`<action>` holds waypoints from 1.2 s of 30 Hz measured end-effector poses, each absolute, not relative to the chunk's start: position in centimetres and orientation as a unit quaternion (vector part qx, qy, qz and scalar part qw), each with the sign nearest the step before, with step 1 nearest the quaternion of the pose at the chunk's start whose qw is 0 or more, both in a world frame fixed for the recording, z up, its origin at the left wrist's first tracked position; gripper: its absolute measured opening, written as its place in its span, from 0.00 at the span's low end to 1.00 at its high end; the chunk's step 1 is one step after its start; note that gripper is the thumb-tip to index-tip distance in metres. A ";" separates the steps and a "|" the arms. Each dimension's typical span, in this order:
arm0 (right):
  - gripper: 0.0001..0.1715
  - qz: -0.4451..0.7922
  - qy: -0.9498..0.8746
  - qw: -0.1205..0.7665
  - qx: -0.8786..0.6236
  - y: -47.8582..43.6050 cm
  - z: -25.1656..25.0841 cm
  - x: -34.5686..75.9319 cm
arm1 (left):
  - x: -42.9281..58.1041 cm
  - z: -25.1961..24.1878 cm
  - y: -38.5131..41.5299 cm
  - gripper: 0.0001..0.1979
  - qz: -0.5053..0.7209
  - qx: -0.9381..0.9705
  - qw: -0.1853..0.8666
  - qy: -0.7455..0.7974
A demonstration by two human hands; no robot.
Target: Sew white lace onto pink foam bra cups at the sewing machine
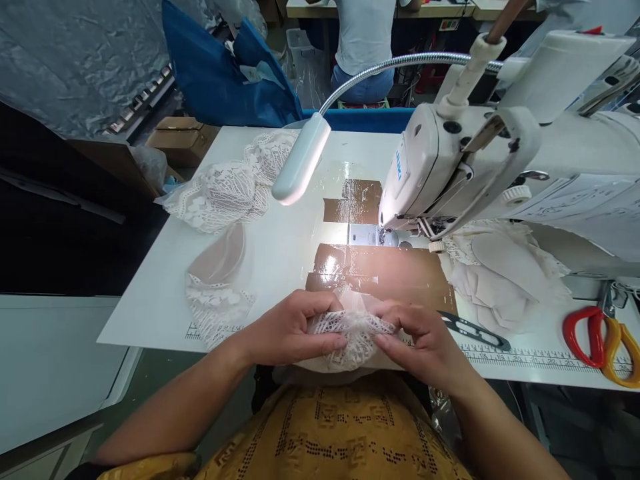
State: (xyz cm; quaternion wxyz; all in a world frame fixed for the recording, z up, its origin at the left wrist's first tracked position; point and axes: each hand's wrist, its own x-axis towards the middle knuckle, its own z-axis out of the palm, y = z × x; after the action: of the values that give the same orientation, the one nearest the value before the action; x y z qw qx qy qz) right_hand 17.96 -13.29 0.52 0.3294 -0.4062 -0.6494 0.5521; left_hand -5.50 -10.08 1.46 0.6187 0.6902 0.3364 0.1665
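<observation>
At the near edge of the white sewing table (165,293), both my hands pinch one small piece of white lace (350,333). My left hand (293,330) grips its left side with fingers curled over it. My right hand (417,333) holds the right side, thumb and fingers pressed together. The lace is bunched between them, just in front of the brown taped patch (385,270). Behind that patch stands the white sewing machine (450,167), its needle area (385,235) a little beyond my hands.
A gooseneck lamp (300,163) hangs over the table. Lace pieces (225,193) and a beige cup (220,260) lie at left, more beige pieces (500,273) at right. Thread snips (475,330) and red and yellow scissors (600,340) sit near my right hand. A seated person (365,40) is beyond.
</observation>
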 end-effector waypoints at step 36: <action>0.09 0.623 -0.584 0.324 -0.407 -13.4 0.8 14.9 | -7.7 3.7 -11.8 0.31 0.221 0.676 0.570 0.412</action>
State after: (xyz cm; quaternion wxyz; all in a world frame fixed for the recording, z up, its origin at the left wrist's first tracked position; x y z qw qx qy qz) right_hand 14.94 -13.37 0.77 0.3245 -0.4073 -0.5836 0.6232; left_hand -7.66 -11.77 3.73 0.5700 0.6755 0.4122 0.2210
